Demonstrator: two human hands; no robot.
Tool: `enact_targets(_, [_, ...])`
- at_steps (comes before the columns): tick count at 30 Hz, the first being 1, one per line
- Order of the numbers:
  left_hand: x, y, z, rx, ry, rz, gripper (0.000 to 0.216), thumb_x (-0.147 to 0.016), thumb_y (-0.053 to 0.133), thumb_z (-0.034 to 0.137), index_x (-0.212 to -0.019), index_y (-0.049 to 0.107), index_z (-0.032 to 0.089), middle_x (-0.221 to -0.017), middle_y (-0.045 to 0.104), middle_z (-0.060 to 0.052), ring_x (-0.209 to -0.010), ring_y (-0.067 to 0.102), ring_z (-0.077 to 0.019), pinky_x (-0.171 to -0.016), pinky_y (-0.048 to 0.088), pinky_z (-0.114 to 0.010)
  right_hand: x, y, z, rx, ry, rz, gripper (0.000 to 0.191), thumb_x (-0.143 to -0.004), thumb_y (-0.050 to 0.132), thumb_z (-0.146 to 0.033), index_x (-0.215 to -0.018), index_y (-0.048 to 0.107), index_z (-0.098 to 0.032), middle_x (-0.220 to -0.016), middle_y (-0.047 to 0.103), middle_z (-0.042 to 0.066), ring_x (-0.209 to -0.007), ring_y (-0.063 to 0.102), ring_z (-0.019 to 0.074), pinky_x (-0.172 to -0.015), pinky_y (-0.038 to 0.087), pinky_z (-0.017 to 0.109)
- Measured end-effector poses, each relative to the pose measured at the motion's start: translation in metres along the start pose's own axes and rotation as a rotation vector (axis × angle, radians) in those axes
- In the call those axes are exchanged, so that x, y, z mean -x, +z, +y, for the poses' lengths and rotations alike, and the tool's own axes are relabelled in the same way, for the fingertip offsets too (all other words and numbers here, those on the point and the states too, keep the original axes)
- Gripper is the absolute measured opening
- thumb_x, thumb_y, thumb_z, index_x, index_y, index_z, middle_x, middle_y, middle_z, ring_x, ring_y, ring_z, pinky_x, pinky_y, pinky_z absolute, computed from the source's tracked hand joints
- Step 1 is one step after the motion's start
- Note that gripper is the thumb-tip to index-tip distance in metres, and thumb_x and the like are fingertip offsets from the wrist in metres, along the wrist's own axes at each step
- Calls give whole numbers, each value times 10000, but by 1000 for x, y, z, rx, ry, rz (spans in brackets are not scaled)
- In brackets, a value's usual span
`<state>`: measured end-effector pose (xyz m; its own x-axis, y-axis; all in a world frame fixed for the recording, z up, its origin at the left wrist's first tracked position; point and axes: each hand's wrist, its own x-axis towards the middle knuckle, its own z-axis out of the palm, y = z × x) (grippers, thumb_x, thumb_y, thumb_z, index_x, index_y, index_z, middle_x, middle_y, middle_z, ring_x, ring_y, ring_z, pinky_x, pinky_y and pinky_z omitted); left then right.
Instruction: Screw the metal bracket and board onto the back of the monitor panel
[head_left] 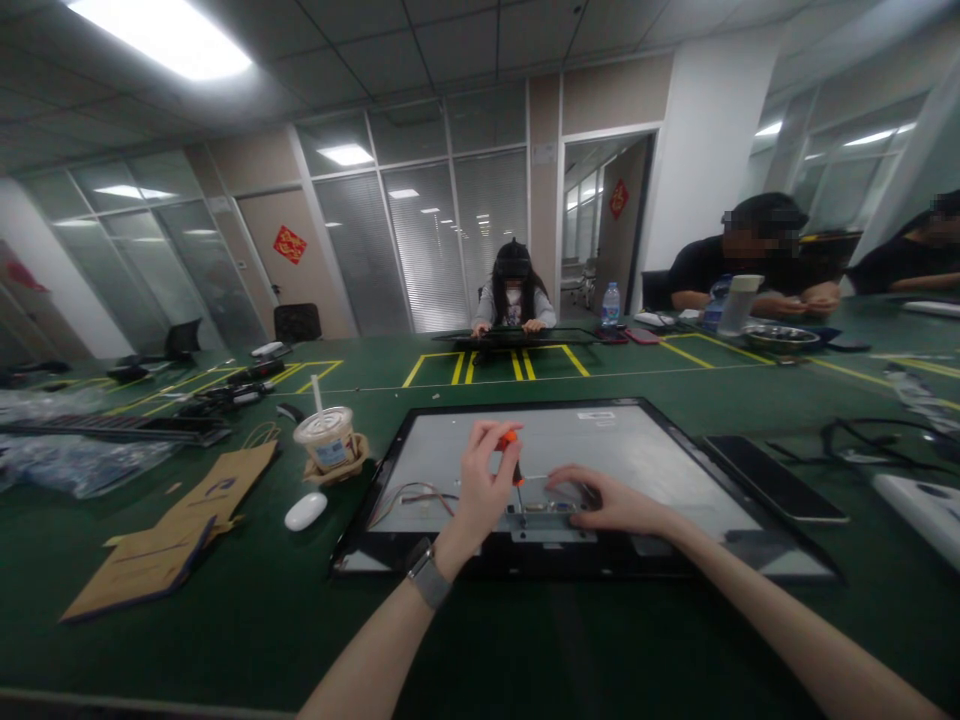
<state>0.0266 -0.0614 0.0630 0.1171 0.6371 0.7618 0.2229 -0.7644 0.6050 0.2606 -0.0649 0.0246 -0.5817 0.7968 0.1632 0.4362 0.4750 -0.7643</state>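
Note:
A monitor panel point(645, 440), its pale metal back facing up, lies on the green table before me. My left hand point(487, 465) is closed round the orange-and-black handle of a screwdriver point(517, 478). The screwdriver's thin shaft points down to a small metal bracket point(536, 508) with connector ports, near the panel's lower edge. My right hand point(611, 503) lies on the right part of this bracket, thumb and fingers apart; what is under its palm is hidden. Thin wires point(412, 492) run across the panel left of my left hand.
Left of the panel are a drink cup point(328, 440) with a straw, a white mouse point(305, 511) and a brown paper bag point(180, 525). A dark phone-like slab point(772, 478) and a white device point(926, 510) lie right. Across the table, a person point(514, 290) handles another panel.

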Motion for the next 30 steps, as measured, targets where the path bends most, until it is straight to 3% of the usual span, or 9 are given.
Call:
enact_targets(4, [1,0,0,81,-44,-37,273,-993,391,280,-1116,618,189,-935,584,-59,-767,583,-137,-665,492,-247,0,0,-2,11,-4,8,488,-735,675,-290,-1215,616,-226,-1322,566,85,-1236,491,307,-1062,357,467])
enact_targets(11, [4,1,-3,106,-66,-62,265,-973,458,335,-1116,640,205,-981,547,-51,-649,535,-95,-561,472,-216,1,-1,-1,4,-9,-11,423,-832,618,-383,-1226,616,-228,-1332,559,92,-1230,498,297,-1048,367,468])
enact_targets(17, [4,2,0,34,-32,-21,226,-968,474,279,-1116,629,206,-914,540,-24,-681,546,-104,-654,471,-236,1,-2,-2,8,5,-8,438,-819,638,-386,-1227,614,-228,-1344,550,92,-1228,496,299,-1047,366,467])
enact_targets(20, [3,2,0,-60,14,53,145,-909,578,256,-1016,658,201,-843,523,-11,-766,542,-139,-750,461,-270,2,-2,-4,11,10,-12,418,-846,607,-403,-1225,614,-227,-1341,553,93,-1230,497,295,-1048,367,463])
enact_targets(24, [1,0,-3,-72,16,99,99,-834,679,273,-891,665,194,-806,516,0,-763,522,-149,-759,450,-284,1,-1,-5,14,6,6,416,-880,563,-490,-1204,629,-238,-1323,572,87,-1233,501,290,-1060,361,459])
enact_targets(27, [0,-1,-3,-46,8,72,115,-857,652,304,-890,675,196,-818,532,-10,-782,535,-156,-763,456,-289,0,0,-4,14,3,21,437,-890,535,-547,-1186,640,-244,-1308,586,88,-1233,503,287,-1073,353,464])
enact_targets(30, [1,1,-1,25,-42,4,203,-943,516,309,-1026,666,201,-872,545,-27,-750,551,-136,-720,469,-268,-1,1,-3,14,6,33,455,-904,507,-570,-1182,645,-237,-1290,601,93,-1219,514,284,-1068,363,461])
